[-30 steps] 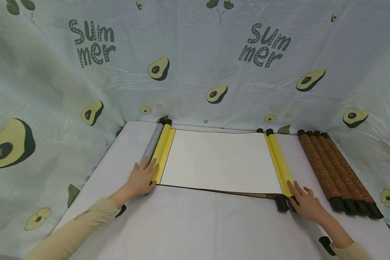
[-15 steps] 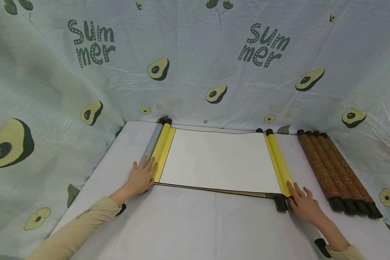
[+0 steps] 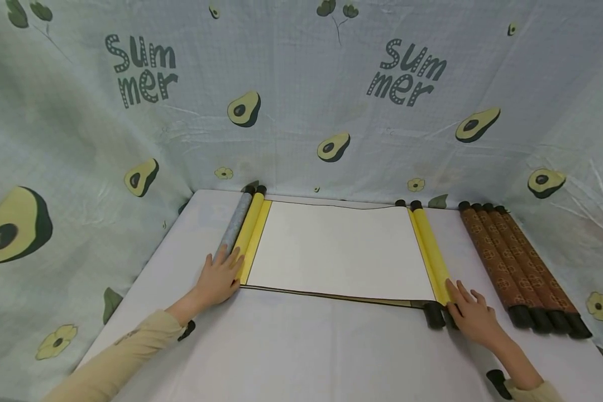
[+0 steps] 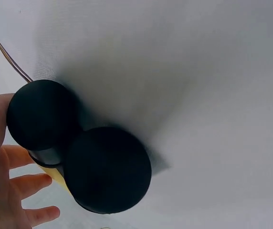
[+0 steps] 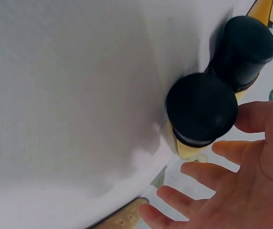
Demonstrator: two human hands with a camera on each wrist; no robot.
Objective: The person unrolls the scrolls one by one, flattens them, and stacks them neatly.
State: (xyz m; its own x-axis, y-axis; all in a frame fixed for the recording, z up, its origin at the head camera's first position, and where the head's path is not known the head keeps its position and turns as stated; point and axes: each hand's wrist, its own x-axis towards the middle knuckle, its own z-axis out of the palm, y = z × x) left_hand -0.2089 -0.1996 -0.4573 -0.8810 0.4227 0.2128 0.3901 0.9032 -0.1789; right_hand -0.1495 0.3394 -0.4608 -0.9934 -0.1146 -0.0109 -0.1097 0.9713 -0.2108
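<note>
A scroll lies unrolled on the white table, its blank white sheet bordered by yellow bands. My left hand rests flat, fingers straight, on the near end of the left grey and yellow roll. My right hand lies flat with spread fingers against the near end of the right yellow roll. In the left wrist view two black end caps sit beside my left hand. The right wrist view shows two black end caps next to my right hand, which is spread out.
Several brown patterned scrolls with black caps lie side by side at the table's right edge, close to my right hand. An avocado-print cloth walls in the table at the back and both sides.
</note>
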